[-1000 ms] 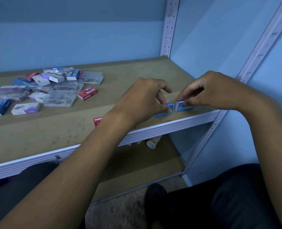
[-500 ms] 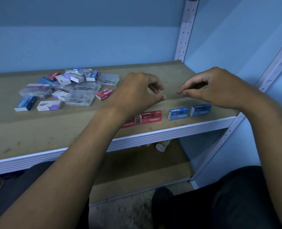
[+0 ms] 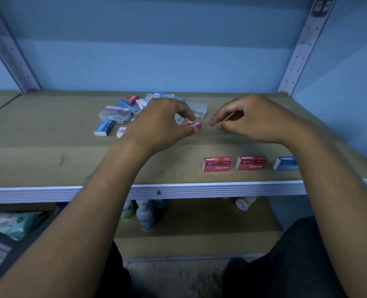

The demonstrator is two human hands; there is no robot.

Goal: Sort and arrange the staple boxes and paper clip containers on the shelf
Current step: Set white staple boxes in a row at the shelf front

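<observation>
My left hand (image 3: 163, 123) pinches a small red staple box (image 3: 193, 124) at the right edge of a loose pile on the wooden shelf (image 3: 49, 151). The pile holds a blue staple box (image 3: 104, 127), a white and purple box (image 3: 121, 132), clear paper clip containers (image 3: 114, 112) and another red box (image 3: 132, 98); my hand hides part of it. My right hand (image 3: 258, 119) hovers just right of the pinched box, fingers loosely curled, holding nothing. Near the front edge stand two red staple boxes (image 3: 217, 164) (image 3: 251, 163) and a blue one (image 3: 285, 163) in a row; my right forearm covers the row's right end.
Perforated metal uprights (image 3: 301, 46) (image 3: 8, 50) rise at the shelf's back corners. A white metal lip (image 3: 38, 193) runs along the front edge. On the lower shelf stand bottles (image 3: 145, 214), a white bottle (image 3: 244, 203) lies on its side, and a soft packet (image 3: 12, 222) sits at the left.
Both hands moved away from the front row toward the pile at the back. My left hand now pinches a red staple box there. The view shifted to the left.
</observation>
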